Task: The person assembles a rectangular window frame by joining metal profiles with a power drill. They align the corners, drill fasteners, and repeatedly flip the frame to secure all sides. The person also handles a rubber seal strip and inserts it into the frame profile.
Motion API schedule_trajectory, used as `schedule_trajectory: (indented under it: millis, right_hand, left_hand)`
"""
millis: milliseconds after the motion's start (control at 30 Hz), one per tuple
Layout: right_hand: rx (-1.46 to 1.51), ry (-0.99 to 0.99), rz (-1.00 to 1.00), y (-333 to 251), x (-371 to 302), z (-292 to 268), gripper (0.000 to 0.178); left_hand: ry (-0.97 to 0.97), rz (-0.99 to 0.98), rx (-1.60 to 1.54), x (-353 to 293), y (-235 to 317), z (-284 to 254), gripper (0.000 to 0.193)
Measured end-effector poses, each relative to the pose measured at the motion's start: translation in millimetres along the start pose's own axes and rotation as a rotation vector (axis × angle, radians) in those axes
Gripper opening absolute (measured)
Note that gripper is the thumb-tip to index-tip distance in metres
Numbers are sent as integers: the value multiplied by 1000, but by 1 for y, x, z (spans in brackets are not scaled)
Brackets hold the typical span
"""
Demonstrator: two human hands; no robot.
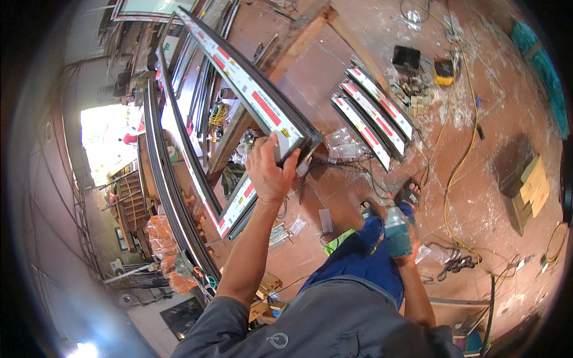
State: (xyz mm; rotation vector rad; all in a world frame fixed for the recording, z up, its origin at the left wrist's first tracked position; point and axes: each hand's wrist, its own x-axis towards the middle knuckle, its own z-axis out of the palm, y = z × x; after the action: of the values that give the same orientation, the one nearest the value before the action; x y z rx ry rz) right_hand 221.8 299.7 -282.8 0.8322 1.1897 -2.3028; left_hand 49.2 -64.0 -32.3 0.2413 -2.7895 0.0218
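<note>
My left hand is closed around the near end of a long dark window-frame profile with white and red protective film, which runs from the frame's centre up toward the upper left. My right hand, lower right of centre, grips a teal power drill over the reddish floor. Three shorter film-covered profiles lie on the floor in the upper middle, apart from both hands.

Floor: reddish, paint-spattered. On it: three short profile pieces side by side, yellow cable, black box, yellow tool, wood blocks, long timber.
</note>
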Motion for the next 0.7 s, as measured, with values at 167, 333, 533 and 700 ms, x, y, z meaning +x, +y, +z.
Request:
schedule_trajectory:
  millis: [167, 333, 533, 700]
  right_hand:
    - [348, 46, 147, 9, -10, -125, 42]
    - [-194, 212, 16, -9, 11, -146, 43]
    - [-600, 253, -89, -39, 31, -119, 38]
    - [-752, 253, -152, -59, 46, -98, 35]
  left_hand:
    - [-88, -23, -31, -34, -28, -36, 82]
    - [-330, 268, -131, 2, -8, -47, 88]
    - [-295, 519, -182, 29, 0, -7, 25]
    - [-280, 426, -122, 33, 16, -9, 31]
